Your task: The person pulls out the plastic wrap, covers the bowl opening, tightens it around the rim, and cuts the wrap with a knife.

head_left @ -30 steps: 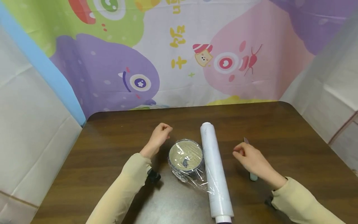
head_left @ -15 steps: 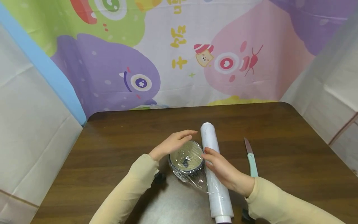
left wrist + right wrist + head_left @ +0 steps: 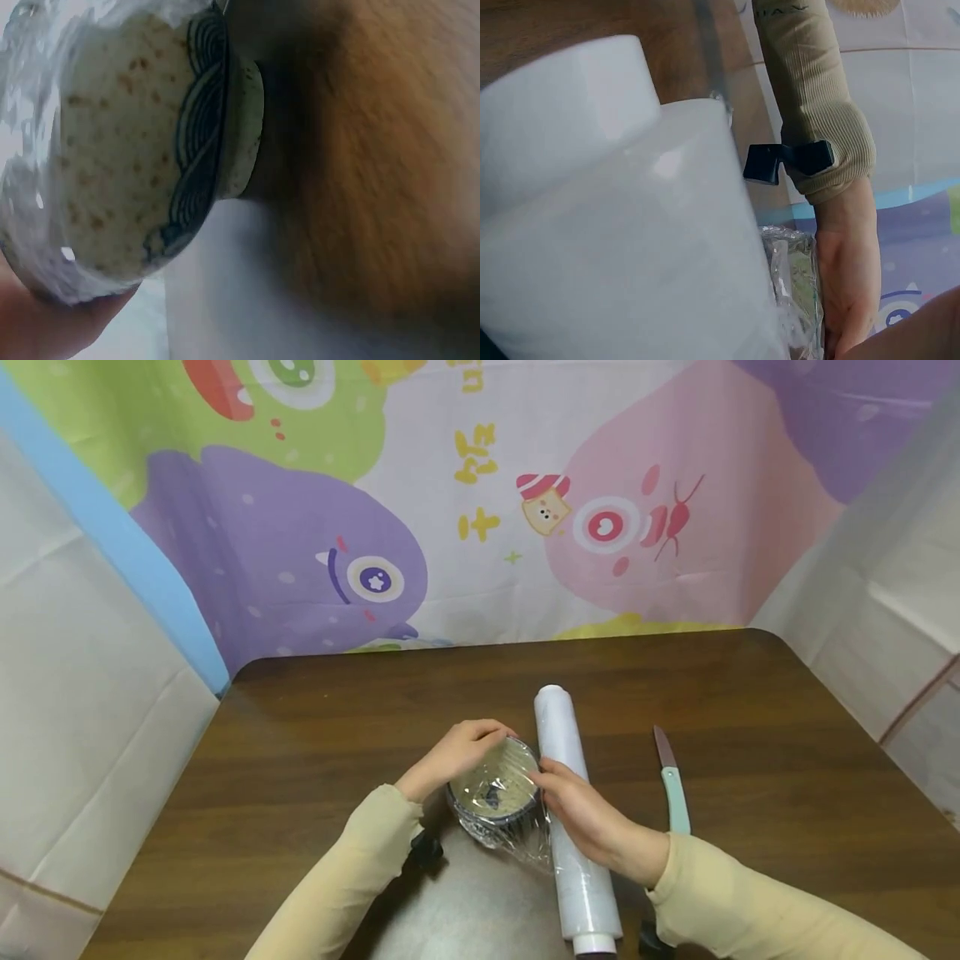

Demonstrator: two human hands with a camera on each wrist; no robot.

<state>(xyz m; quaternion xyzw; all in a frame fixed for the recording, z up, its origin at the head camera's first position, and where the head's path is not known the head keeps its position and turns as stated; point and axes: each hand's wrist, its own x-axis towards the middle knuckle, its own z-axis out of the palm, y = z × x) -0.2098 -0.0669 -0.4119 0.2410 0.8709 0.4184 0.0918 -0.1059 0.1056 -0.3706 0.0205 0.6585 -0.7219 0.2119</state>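
Observation:
A round bowl [image 3: 491,797] stands on the table with clear plastic wrap [image 3: 525,842] stretched over its top. Its speckled outer wall [image 3: 120,150] carries a blue wave pattern in the left wrist view. My left hand [image 3: 452,760] rests on the far left side of the rim, fingers extended and fairly straight. From the right, my right hand [image 3: 588,814] reaches across the wrap roll [image 3: 587,889], its fingertips at the bowl's right rim. Loose film runs from the bowl toward that white roll, which also fills much of the right wrist view.
To the right lies a paring knife [image 3: 677,797] with a pale green handle, its blade pointing away. The dark wooden table [image 3: 337,710] ends at a cartoon-printed curtain [image 3: 465,577] behind.
Both hands have come in to the bowl, the left from its far left and the right from above the knife. The knife is uncovered now. Bowl and roll stay in place.

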